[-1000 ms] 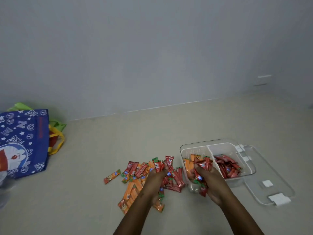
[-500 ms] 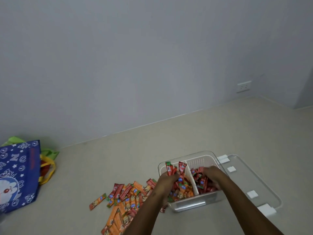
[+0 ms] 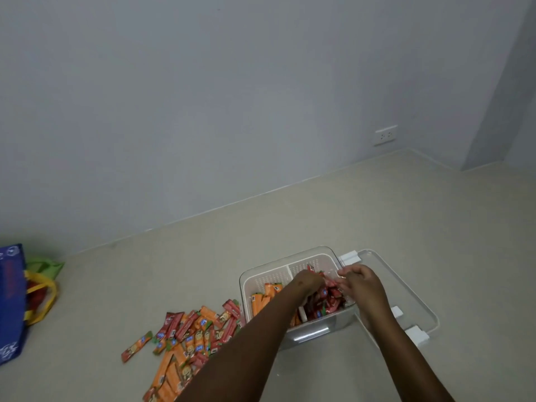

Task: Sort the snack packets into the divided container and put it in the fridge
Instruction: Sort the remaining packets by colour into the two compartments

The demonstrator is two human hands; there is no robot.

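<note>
On the floor, in the head view, the container [image 3: 295, 285] sits by the wall with its clear lid [image 3: 406, 288] lying just to its right. A second ago both hands were down at the loose pile, each clutching a bunch of red packets; half a second ago they had reached the container; now the left hand [image 3: 309, 281] and right hand [image 3: 361, 281] are both over the right compartment, on top of the red packets [image 3: 327, 300] heaped there. The left hand's fingers curl down into the heap, and whether it grips anything I cannot tell; the right hand's fingers look loosely spread, with at most a packet end between them. So that batch of reds seems to be delivered or just being let go. Orange packets [image 3: 265, 298] lie in the left compartment. A mixed pile [image 3: 188, 335] of red and orange is left on the floor beside the container, so sorting is partway, and lidding and the fridge are yet to come. A blue bag [image 3: 11, 300] stands far left.
</note>
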